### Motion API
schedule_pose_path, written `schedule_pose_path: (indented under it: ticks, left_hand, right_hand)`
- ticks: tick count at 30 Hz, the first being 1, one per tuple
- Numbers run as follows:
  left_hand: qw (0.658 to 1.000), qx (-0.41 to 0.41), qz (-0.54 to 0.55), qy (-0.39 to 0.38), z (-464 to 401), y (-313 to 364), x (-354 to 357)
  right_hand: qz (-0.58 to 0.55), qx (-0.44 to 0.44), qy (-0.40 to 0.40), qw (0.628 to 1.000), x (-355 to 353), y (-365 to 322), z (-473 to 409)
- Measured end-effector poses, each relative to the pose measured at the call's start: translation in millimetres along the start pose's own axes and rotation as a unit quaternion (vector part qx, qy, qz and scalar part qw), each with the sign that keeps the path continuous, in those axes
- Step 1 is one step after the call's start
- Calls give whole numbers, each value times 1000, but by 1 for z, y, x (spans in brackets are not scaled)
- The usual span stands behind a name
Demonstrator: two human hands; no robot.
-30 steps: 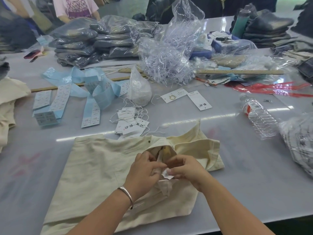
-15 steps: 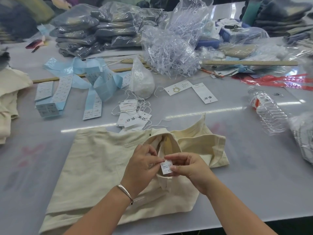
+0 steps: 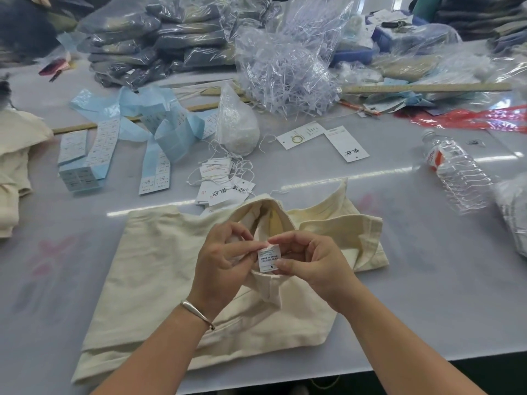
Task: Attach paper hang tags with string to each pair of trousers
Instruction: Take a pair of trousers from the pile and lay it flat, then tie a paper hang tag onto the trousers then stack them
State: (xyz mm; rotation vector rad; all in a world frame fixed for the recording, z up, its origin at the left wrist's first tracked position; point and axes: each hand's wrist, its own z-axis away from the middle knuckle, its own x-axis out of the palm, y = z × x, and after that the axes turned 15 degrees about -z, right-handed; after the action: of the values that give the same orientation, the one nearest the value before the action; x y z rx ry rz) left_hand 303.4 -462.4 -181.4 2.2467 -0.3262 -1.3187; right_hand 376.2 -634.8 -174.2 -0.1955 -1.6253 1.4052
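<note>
Folded cream trousers lie on the grey table in front of me, waistband lifted open at the top. My left hand and my right hand both pinch a small white sewn-in label held upright at the waistband; it reads "MADE IN CHINA". A pile of white paper hang tags with string lies just beyond the trousers. Two more hang tags lie flat further right.
Blue sticker strips spread at the left. A small white bag, a clear bag of plastic fasteners, bagged dark garments, a lying water bottle and more cream cloth surround the work spot. The table edge is near.
My hands pulled the small label out of the waistband and turned it upright so its print faces me. The view shifted slightly closer and downward.
</note>
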Motion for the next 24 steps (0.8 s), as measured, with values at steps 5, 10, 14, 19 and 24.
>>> schedule_pose_path:
  ticks: [5,10,14,19,24]
  left_hand:
    - [997,9,16,-77,5,4,-1]
    - [997,-23,16,-68,3,-13,-15]
    - [989,-104,-48,-89,-7,-67,-37]
    - [932,-232,-226,-163,-29,-155,-59]
    - [914,-317,-225,-116,-70,-229,-66]
  right_hand:
    - [376,-56,151,912,-12,1,-6]
    - [456,-160,210,850,-6,-2,-18]
    - [446,-154,119,874,33,7,-45]
    - [481,-75,9,873,80,38,-95]
    - [531,38,-4,847,118,75,-163]
